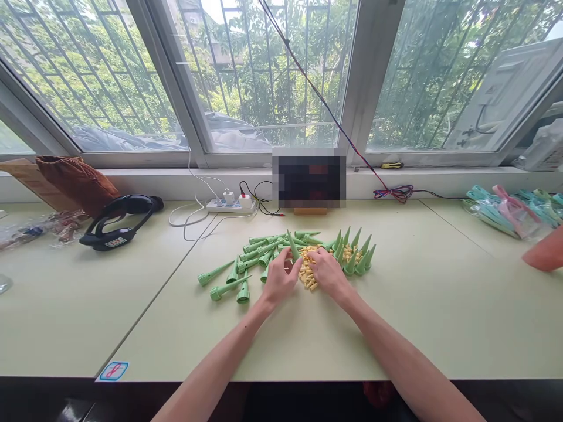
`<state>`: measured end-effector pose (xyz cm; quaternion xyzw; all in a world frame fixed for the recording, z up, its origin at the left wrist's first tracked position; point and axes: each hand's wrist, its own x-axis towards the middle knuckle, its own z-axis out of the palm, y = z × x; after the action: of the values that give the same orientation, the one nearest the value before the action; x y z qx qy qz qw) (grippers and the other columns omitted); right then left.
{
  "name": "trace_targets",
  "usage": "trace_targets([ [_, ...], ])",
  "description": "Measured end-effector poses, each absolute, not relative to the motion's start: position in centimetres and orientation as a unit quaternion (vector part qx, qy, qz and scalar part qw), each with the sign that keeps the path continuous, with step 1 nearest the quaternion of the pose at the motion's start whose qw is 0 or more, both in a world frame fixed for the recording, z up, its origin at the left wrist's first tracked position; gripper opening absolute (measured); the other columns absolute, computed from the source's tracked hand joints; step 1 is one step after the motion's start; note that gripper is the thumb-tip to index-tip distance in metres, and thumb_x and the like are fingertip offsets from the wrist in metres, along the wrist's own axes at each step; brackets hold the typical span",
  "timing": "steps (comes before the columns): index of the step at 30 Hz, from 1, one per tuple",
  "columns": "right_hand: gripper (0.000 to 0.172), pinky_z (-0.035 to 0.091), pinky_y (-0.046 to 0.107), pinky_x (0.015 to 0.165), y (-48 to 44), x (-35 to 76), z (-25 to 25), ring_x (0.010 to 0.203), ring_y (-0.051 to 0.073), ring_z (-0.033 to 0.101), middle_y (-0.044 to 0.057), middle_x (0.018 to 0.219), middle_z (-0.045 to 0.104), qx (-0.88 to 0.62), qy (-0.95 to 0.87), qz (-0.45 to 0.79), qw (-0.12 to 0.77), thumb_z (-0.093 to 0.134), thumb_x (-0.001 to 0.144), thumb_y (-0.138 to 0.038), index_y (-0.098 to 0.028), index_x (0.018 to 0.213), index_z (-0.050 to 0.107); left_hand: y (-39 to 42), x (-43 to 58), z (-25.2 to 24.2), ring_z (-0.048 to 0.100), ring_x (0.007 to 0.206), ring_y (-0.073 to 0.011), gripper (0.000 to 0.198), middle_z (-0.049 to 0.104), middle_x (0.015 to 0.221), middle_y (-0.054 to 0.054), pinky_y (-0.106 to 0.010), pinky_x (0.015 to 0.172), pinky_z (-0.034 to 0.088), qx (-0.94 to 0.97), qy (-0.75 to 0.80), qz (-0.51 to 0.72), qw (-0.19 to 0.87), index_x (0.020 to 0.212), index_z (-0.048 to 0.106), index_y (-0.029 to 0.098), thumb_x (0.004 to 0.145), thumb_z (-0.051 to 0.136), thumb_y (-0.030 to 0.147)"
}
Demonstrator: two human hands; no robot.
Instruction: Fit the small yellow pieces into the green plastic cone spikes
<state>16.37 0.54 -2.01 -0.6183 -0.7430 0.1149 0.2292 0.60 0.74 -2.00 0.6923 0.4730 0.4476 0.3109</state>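
- Bright daylight through windows (277, 105) beyond bench (417, 334); sky (214, 8) patches blown out.
- Bench evenly lit; shadows faint, soft-edged. Space below its front edge dark.
- Wide-angle distortion: window frames (173, 76) splay outward.
- Pixelated block (309, 177) at rear centre.
- Fine detail soft among pegs (310, 283).

- sticker (113, 371) at the table's (211, 351) front edge, just right of the seam (154, 299): handwritten "8" in pinkish red, leaning right, inside a blue hand-drawn outline on white; only character I can read
- black headset (136, 204) on the left: pale label (116, 241) on its lower part, reddish marks, too small to read
- white unit (505, 99) outside the right window (417, 88): small dark marks on its panel, can't make them out
- screen (309, 181) at the back: pixelated, nothing legible
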Motion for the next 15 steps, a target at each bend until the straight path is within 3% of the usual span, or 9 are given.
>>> trace_targets([
  [15,0.016,0.033,0.024,0.058,0.64,16.26,-2.25,0.071,0.015,0.056,0.005,0.094,0.060,-0.617,-0.738,0.105,0.252,0.050,0.090,-0.007,-0.019,0.094,0.061,0.69,0.70,-1.96,0.059,0.059,-0.0126,0.032,0.066,0.094,-0.006,-0.026,0.054,0.047,0.689,0.474,0.450,0.312,0.110,0.059,0.018,0.088,0.058,0.041],
])
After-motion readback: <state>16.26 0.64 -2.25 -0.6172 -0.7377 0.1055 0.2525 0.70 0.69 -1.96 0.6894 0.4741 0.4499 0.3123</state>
